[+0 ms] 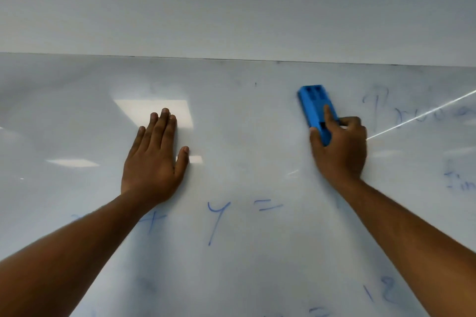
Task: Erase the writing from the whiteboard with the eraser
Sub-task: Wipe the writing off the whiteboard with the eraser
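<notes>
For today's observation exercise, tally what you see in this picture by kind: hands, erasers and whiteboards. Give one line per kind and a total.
Hands: 2, the left hand flat on the board, the right hand holding the eraser
Erasers: 1, the blue eraser
Whiteboards: 1, the whiteboard, with blue writing on it
Total: 4

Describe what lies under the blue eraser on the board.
The eraser, held by the right hand, lies against the whiteboard. Around it the board shows only faint smudges. Any writing directly beneath it is covered.
</notes>
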Motion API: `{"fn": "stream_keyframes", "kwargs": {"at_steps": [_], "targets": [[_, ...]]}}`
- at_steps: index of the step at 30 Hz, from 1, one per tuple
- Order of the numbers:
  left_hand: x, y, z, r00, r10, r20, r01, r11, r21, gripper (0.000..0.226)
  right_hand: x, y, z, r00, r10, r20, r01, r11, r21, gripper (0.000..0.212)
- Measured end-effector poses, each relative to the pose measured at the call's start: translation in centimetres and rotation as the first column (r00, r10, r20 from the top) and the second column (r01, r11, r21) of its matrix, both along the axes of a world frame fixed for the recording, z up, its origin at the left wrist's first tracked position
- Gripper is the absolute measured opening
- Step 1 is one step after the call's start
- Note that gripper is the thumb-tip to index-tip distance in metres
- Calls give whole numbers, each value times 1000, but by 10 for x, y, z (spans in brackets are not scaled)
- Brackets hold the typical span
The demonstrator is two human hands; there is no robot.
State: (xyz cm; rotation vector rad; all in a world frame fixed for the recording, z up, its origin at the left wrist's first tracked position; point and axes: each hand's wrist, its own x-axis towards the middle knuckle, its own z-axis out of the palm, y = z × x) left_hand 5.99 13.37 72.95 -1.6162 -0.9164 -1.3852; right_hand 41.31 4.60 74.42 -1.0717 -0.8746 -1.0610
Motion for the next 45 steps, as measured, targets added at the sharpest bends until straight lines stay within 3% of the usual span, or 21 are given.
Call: {"fn": "stream_keyframes", "kwargs": {"at_steps": [2, 4, 6, 8, 10, 12, 14, 16, 18, 20, 24, 26, 28, 31, 33, 35, 37, 39, 40, 42, 45], "targets": [[0, 0, -1, 1000, -4, 3, 4, 1000, 1, 83, 1, 2, -6, 994, 4, -111, -3, 1000, 7, 63], [-1, -1, 0, 1000, -1, 4, 1, 1000, 3, 83, -19, 7, -22, 991, 30, 129, -34, 999, 30, 62], [0, -1, 0, 1000, 2, 1, -2, 1000, 3, 83, -31, 10, -36, 872, 19, 489, 5, 999, -48, 61], [0, 0, -1, 1000, 0, 8, 0, 1000, 9, 83, -23, 6, -29, 766, -17, 643, 94, 992, -87, 59], [1, 1, -2, 1000, -5, 9, 5, 1000, 22, 82, -4, 0, -11, 884, -44, 466, 73, 996, -45, 57], [1, 3, -3, 1000, -10, 10, 9, 999, 34, 81, 6, -2, 0, 995, -7, 96, 8, 1000, -9, 58], [1, 4, -3, 1000, -11, 10, 10, 999, 32, 81, -10, 3, -6, 999, -24, 37, 24, 1000, 8, 59], [1, 5, -2, 1000, -9, 7, 9, 1000, 24, 81, -40, 14, -23, 944, -44, 327, 35, 999, 31, 59], [1, 4, -3, 1000, -8, 7, 8, 1000, 22, 81, -58, 23, -35, 791, -67, 608, 74, 997, 13, 56], [0, 2, -2, 1000, -9, 5, 9, 1000, 14, 81, -55, 22, -24, 730, -111, 675, 137, 990, 15, 55], [3, -2, -3, 1000, -21, 8, 21, 1000, -18, 81, -14, 11, 1, 986, -42, 159, 31, 997, 69, 58], [2, -4, -6, 999, -38, 6, 38, 998, -47, 81, -14, 10, 1, 998, 58, -30, -55, 993, 100, 60], [-2, -5, -15, 998, -50, -26, 48, 997, -60, 83, -40, 18, -13, 993, 84, 78, -94, 988, 126, 61], [-7, -8, -19, 996, -62, -61, 57, 995, -78, 86, -85, 36, -42, 878, 51, 476, -85, 995, 51, 60], [-1, -13, -13, 995, -80, -55, 75, 993, -89, 87, -83, 38, -41, 833, 33, 552, -55, 998, 24, 58], [13, -20, -7, 992, -96, -78, 89, 992, -89, 86, -56, 30, -32, 926, 22, 376, -57, 995, 81, 57], [32, -26, -3, 989, -95, -111, 84, 991, -106, 86, -21, 17, -16, 998, 53, 44, -58, 990, 126, 59], [48, -29, 0, 987, -88, -131, 72, 990, -119, 87, -4, 10, -6, 970, 102, -219, -76, 989, 124, 60], [54, -30, 2, 987, -89, -137, 74, 991, -114, 86, -7, 11, -6, 970, 92, -224, -65, 990, 124, 60], [68, -33, 7, 986, -93, -141, 79, 992, -100, 78, -20, 16, -17, 998, 37, 44, -42, 992, 116, 62], [85, -33, 11, 985, -82, -155, 66, 992, -106, 78, -13, 22, -39, 886, -38, 462, 21, 999, 42, 60]]}}
